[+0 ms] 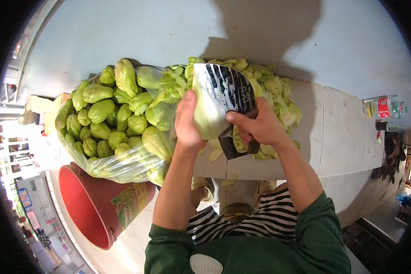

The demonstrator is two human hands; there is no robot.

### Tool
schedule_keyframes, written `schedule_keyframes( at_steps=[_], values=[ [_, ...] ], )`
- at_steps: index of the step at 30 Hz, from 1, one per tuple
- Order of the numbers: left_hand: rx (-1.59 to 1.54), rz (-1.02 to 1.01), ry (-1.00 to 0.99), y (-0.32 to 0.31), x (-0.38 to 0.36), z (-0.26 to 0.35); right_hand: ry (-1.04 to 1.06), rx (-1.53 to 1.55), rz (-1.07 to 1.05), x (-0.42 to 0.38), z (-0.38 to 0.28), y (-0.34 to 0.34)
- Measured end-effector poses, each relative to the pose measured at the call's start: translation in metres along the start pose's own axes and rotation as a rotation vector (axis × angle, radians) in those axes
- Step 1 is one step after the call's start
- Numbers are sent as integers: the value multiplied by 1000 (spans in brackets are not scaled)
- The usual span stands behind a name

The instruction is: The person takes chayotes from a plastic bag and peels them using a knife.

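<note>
A pale green, peeled chayote (206, 114) is wrapped by the fingers of my left hand (187, 121), near the middle of the view. My right hand (255, 123) grips a knife (226, 89) with a broad, dark, patterned blade. The blade lies against the chayote's upper right side. Beyond and to the right of both hands, peelings (278, 93) are heaped on the tiled ledge. Left of my left hand, a clear plastic bag (109, 168) holds several unpeeled green chayotes (101, 109).
A red bucket (80, 208) lies tilted below the bag. At the far right, a plastic bottle (384, 107) with a red label lies on the ledge (342, 132). A grey wall (169, 27) rises behind the peelings. A dark round container (236, 211) is between the feet.
</note>
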State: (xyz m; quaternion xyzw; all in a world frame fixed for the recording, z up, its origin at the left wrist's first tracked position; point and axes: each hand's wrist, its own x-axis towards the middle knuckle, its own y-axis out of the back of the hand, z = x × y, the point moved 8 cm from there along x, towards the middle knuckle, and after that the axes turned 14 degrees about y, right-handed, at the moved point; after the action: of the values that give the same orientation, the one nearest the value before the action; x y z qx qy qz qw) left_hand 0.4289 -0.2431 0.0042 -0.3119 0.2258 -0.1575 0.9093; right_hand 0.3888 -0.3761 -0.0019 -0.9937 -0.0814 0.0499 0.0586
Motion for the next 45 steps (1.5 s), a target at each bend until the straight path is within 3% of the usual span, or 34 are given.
schedule_keyframes(
  at_steps=[8,11,12,14,16,18,22,28,30,32,34,38,41,45],
  values=[
    [36,42,-19,0,5,-1,-12,9,31,-1,-1,2],
    [587,173,-307,0,3,16,-28,-84,101,-2,2,9],
    [587,174,-308,2,5,15,-17,-83,89,-2,0,8],
    [270,225,-263,17,8,11,-7,-82,80,-2,-3,10],
    [44,147,-140,12,8,15,-19,-75,203,-4,-6,22],
    [-149,-125,-59,6,7,19,51,-83,265,-4,-16,29],
    [-321,-142,-36,11,4,29,206,-136,361,-5,-28,44],
    [-74,-98,-55,7,3,27,164,-385,403,-6,-24,45],
    [215,-28,-175,1,-1,30,217,-341,375,-4,-26,36],
    [90,-82,-133,2,3,27,269,-299,348,-6,-28,32],
    [266,-85,-225,-3,1,30,118,-280,264,-7,-16,30],
    [377,-12,-265,-12,-2,29,225,-317,247,-8,-18,27],
    [858,127,-456,-16,-6,33,173,-300,185,-7,-17,19],
    [790,202,-382,-12,-5,32,195,-179,206,-7,-6,18]
  ],
)
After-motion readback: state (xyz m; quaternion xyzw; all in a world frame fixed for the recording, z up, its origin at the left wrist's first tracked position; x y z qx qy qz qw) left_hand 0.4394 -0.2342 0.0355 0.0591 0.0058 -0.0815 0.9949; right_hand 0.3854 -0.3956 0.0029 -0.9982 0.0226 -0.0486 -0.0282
